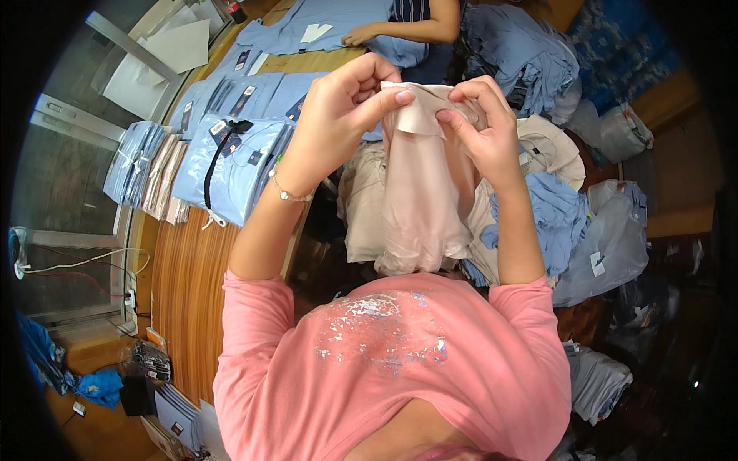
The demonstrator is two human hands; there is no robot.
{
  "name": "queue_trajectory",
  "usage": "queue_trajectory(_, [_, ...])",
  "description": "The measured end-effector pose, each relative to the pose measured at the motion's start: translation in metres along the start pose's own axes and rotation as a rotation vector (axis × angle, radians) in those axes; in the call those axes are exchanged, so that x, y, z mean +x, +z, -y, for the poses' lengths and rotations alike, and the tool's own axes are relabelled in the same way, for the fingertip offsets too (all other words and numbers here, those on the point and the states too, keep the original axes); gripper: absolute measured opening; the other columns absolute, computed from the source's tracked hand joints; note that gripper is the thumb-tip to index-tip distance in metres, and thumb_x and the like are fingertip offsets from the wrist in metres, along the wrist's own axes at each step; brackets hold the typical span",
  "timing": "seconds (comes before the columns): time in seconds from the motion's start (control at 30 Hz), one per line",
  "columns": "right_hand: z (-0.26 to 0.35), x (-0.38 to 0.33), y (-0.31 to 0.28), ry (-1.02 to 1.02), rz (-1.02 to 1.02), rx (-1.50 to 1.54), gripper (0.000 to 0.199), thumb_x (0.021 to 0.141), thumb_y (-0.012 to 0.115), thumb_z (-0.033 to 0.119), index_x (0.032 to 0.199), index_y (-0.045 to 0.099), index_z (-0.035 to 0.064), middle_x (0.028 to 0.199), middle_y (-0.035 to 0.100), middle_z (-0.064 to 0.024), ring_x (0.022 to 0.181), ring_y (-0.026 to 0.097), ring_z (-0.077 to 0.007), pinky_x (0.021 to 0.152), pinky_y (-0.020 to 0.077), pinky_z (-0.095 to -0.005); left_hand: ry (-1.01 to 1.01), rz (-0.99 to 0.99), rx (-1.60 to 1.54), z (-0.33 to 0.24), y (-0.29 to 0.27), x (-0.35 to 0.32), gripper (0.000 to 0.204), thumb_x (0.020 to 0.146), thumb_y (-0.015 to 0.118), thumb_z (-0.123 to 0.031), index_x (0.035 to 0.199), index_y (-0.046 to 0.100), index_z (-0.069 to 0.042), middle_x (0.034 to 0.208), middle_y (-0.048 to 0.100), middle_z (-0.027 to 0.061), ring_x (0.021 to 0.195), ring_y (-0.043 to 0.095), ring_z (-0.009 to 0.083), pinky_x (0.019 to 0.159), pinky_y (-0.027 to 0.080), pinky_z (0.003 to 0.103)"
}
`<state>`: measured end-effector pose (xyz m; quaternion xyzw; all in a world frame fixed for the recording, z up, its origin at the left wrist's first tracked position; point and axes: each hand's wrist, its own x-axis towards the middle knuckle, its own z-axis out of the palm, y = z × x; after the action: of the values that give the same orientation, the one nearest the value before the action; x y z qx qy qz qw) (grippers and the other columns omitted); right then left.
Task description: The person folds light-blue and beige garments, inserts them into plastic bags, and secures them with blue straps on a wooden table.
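A pale pink-beige garment hangs in front of my chest, held up by its top edge. My left hand pinches the left corner of that edge between thumb and fingers, where a small flap of cloth is folded over. On the right side of the same edge, my right hand grips the cloth with thumb and forefinger. The garment drapes down in loose folds. Which part of it lies between my hands, I cannot tell.
Bagged folded blue shirts lie on the wooden table to the left, beside smaller stacks. At the far side a co-worker's hand rests by blue cloth. Heaps of blue garments and plastic bags fill the right.
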<state>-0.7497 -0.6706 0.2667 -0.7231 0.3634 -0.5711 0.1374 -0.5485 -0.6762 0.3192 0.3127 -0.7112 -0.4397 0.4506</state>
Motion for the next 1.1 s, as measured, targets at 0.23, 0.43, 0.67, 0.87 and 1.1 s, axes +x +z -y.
queue_trajectory(0.23, [-0.025, 0.003, 0.011, 0.033, 0.177, 0.104, 0.012, 0.075, 0.067, 0.009, 0.081, 0.059, 0.0013, 0.082, 0.055, -0.0028, 0.074, 0.054, -0.0143, 0.070, 0.0414, -0.0259, -0.089, -0.009, 0.022, 0.014, -0.007, -0.003, 0.020, 0.085, 0.065, -0.015, 0.082, 0.055, 0.002, 0.066, 0.054, -0.0030, 0.058, 0.045, 0.0022, 0.050, 0.037, 0.018])
queue_trajectory(0.43, [-0.045, -0.039, 0.064, 0.410, 0.260, 0.546, 0.021, 0.075, 0.065, 0.006, 0.095, 0.061, 0.0015, 0.084, 0.060, -0.0015, 0.078, 0.055, -0.0102, 0.071, 0.0415, -0.0238, -0.120, 0.050, 0.257, 0.043, -0.008, -0.004, 0.013, 0.088, 0.060, -0.011, 0.087, 0.054, 0.001, 0.074, 0.053, -0.0025, 0.068, 0.048, 0.0033, 0.061, 0.041, 0.018])
queue_trajectory(0.67, [-0.050, -0.050, 0.089, 0.427, 0.258, 0.521, 0.016, 0.080, 0.061, 0.007, 0.095, 0.061, 0.0006, 0.086, 0.061, -0.0040, 0.082, 0.055, -0.0100, 0.076, 0.0430, -0.0242, -0.188, -0.010, 0.264, 0.066, -0.031, -0.023, 0.013, 0.087, 0.062, -0.010, 0.086, 0.054, 0.001, 0.074, 0.053, -0.0024, 0.069, 0.047, 0.0032, 0.062, 0.041, 0.019])
queue_trajectory(0.87, [-0.065, -0.067, 0.075, 0.390, 0.272, 0.435, 0.020, 0.085, 0.058, 0.012, 0.102, 0.055, 0.0005, 0.088, 0.060, -0.0064, 0.083, 0.056, -0.0157, 0.074, 0.0439, -0.0275, -0.258, 0.096, 0.449, 0.083, -0.035, -0.053, 0.017, 0.077, 0.070, -0.010, 0.086, 0.061, 0.001, 0.063, 0.055, 0.0025, 0.058, 0.048, 0.0046, 0.054, 0.041, 0.021])
queue_trajectory(1.1, [-0.081, -0.130, 0.062, 0.476, 0.447, 0.208, 0.018, 0.079, 0.066, 0.015, 0.088, 0.062, -0.0005, 0.089, 0.060, -0.0118, 0.085, 0.057, -0.0241, 0.075, 0.0435, -0.0304, -0.335, 0.136, 0.427, 0.145, -0.001, -0.110, 0.017, 0.079, 0.067, -0.009, 0.090, 0.060, 0.001, 0.068, 0.060, 0.0093, 0.059, 0.056, 0.0125, 0.055, 0.045, 0.027])
